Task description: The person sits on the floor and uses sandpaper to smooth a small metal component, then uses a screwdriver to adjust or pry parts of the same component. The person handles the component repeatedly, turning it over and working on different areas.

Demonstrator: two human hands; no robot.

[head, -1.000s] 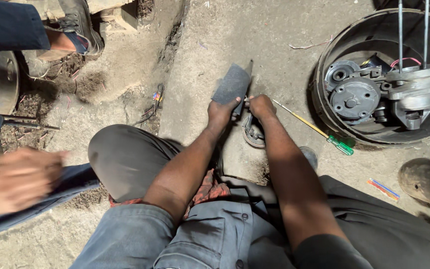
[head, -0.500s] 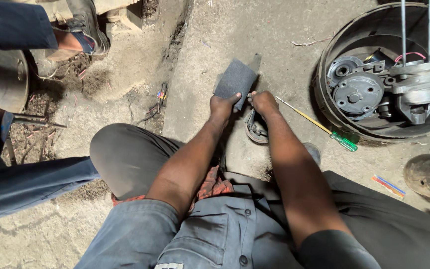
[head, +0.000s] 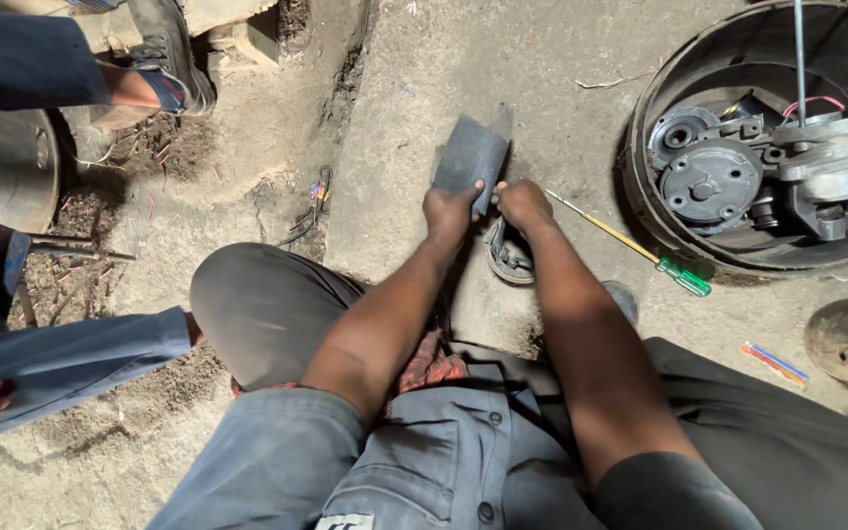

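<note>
Concrete floor (head: 542, 88) with screwdriver (head: 640, 250), drum (head: 640, 186)

Screwdriver (head: 640, 249) lies on the ground between ring (head: 509, 257) and drum (head: 660, 231).

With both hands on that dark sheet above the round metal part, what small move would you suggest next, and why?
Probably lower the dark sheet onto the round metal part. The left hand and right hand pinch the sheet's lower edge, and the part lies on the concrete just below them, apparently untouched.
</note>
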